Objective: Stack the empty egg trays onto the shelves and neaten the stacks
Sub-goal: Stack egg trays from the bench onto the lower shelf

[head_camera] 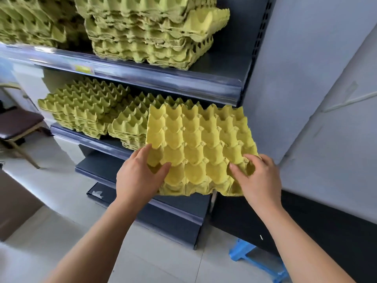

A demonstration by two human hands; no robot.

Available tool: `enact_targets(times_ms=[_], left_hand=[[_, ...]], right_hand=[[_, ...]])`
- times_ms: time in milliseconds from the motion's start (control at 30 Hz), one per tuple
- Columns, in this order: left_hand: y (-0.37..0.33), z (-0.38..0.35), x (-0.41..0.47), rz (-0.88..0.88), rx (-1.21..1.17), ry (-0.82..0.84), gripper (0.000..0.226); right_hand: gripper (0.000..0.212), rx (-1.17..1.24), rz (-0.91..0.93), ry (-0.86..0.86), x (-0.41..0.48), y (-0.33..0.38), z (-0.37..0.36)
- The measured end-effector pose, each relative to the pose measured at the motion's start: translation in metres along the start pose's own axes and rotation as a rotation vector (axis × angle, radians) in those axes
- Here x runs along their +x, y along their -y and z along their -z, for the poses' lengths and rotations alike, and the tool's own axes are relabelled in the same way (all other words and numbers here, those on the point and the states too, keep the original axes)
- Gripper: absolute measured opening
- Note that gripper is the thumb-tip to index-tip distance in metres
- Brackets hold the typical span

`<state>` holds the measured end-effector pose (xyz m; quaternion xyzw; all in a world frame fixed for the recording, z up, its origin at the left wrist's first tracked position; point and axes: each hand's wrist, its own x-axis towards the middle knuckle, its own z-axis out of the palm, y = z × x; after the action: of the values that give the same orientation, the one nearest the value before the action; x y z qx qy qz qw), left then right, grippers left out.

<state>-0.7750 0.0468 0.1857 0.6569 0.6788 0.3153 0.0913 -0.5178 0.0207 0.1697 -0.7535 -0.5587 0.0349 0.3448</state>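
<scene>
Nearest, low on the floor and right of the middle shelf (85,137), stands a blue stool (257,260); above it both bare arms reach out toward that shelf. The left grip (140,176) is closed on the near-left corner of the held tray (200,144), thumb lying in a cup on top, fingers tucked beneath; the right grip (259,176) is closed on the near-right corner, fingers curled over the rim into the cups. So the yellow tray hangs in the air in front of the middle shelf, cups up, its longer side running away from the person, its far edge tipped up and overlapping the right stack (130,123) on that shelf. That stack lies beyond the tray and a little to its left; by my reckoning the left grip is the nearer one, so the tray wants carrying forward and leftward, then levelling, before it nests. Further left on the middle shelf sits the left stack (81,105), close beside the other; above the middle shelf, the upper shelf (142,74) carries tall stacks (149,37) with one tray jutting askew, not yet neatened.
</scene>
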Motion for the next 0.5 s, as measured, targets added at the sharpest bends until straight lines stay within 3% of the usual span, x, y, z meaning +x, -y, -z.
enact_targets(times_ms=[333,500], left_hand=[[0.100,0.048,0.084,-0.082,0.026,0.209,0.109],[0.125,0.046,0.137,-0.095,-0.022,0.231,0.110]], right_hand=[[0.060,-0.030,-0.011,0.008,0.015,0.103,-0.077],[0.063,-0.045,0.003,0.041,0.044,0.125,-0.109]])
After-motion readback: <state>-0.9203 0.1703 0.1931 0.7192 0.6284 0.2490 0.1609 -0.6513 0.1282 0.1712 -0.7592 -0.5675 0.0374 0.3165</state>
